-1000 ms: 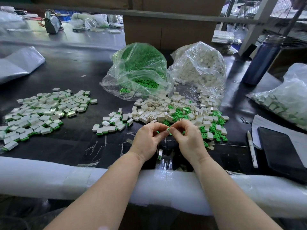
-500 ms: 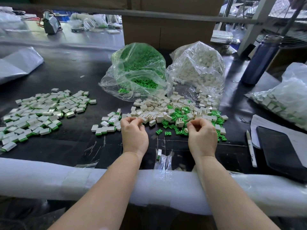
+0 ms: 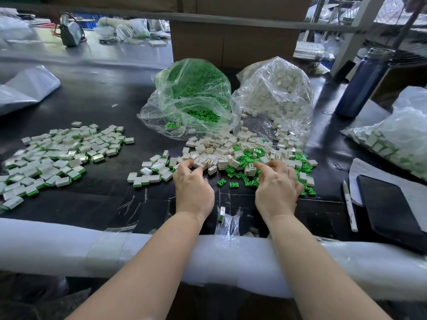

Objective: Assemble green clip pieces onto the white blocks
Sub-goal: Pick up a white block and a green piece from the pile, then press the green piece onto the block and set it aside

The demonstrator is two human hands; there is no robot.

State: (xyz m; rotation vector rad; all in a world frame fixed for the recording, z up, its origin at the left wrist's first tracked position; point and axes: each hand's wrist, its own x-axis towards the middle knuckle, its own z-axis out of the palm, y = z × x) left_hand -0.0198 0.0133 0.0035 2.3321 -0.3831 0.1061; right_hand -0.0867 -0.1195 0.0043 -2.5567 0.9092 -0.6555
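1. The loose white blocks point(image 3: 221, 153) lie in a heap in the middle of the black table point(image 3: 97, 98).
2. The little green clip pieces point(image 3: 245, 158) are mixed into the right part of that heap, and a few sit alone just in front of it.
3. The left hand point(image 3: 193, 185) reaches into the left edge of the heap. Its fingertips point(image 3: 188, 163) touch the white blocks, with the fingers bent. I cannot tell if they have hold of one.
4. The right hand point(image 3: 278, 188) is down on the green clips. Its first finger point(image 3: 260, 166) points out straight at the pile. The other fingers are curled, and I cannot tell if they hold anything.
5. A small bunch of finished blocks point(image 3: 150, 173), white with a green edge, sits just left of the left hand.
6. A big spread of finished blocks point(image 3: 57, 155) lies well off to the left.
7. One finished block point(image 3: 222, 213) lies alone between the two wrists.
8. Behind the heap stand two clear bags side by side, touching. The green bag point(image 3: 191, 98) is full of clips and the white bag point(image 3: 275, 93) is full of blocks.
9. A pen point(image 3: 350, 209) and a black tablet point(image 3: 390, 209) lie at the right.
10. A dark blue bottle point(image 3: 362, 84) stands far back on the right.
11. White foam padding point(image 3: 69, 248) runs along the near edge, and both arms rest over it.
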